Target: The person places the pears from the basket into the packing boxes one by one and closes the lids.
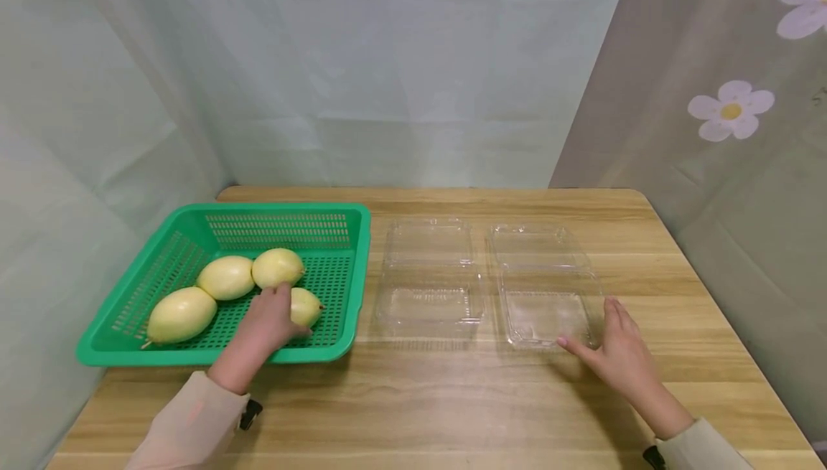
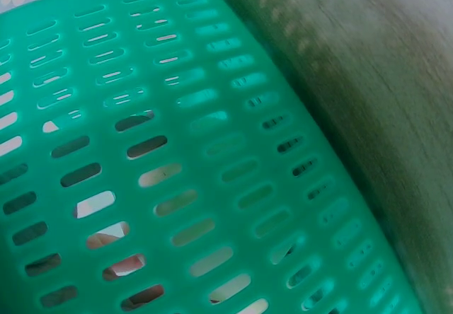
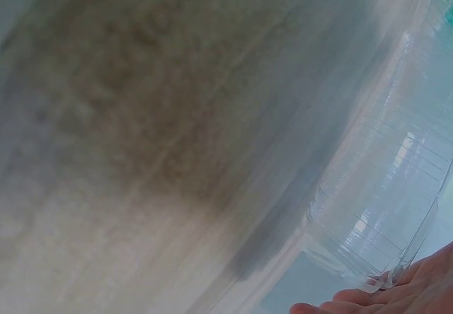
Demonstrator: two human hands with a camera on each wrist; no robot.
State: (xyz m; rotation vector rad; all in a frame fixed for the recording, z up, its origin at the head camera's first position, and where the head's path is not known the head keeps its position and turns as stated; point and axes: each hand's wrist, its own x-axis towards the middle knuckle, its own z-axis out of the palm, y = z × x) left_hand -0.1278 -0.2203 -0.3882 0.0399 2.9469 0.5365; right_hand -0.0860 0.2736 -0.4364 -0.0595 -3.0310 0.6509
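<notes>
In the head view, my left hand (image 1: 270,321) reaches into a green plastic basket (image 1: 360,290), its fingers and thumb curved around a pale yellow oval fruit (image 1: 306,308) like a small melon. Three similar fruits lie beside it: one behind (image 1: 278,268), one mid-left (image 1: 226,278) and a stemmed one at the left (image 1: 182,315). The basket's slotted wall (image 2: 177,151) hides most of that hand in the left wrist view. My right hand (image 1: 622,355), thumb spread from straight fingers, rests at the near right corner of an opened clear plastic clamshell box (image 1: 545,312).
A second clear clamshell box (image 1: 429,305), lid folded back, lies between the basket and the first box. All stand on a wood-grain table (image 1: 452,405). Pale cloth (image 1: 400,75) hangs behind, and a flowered curtain (image 1: 730,190) is at the right.
</notes>
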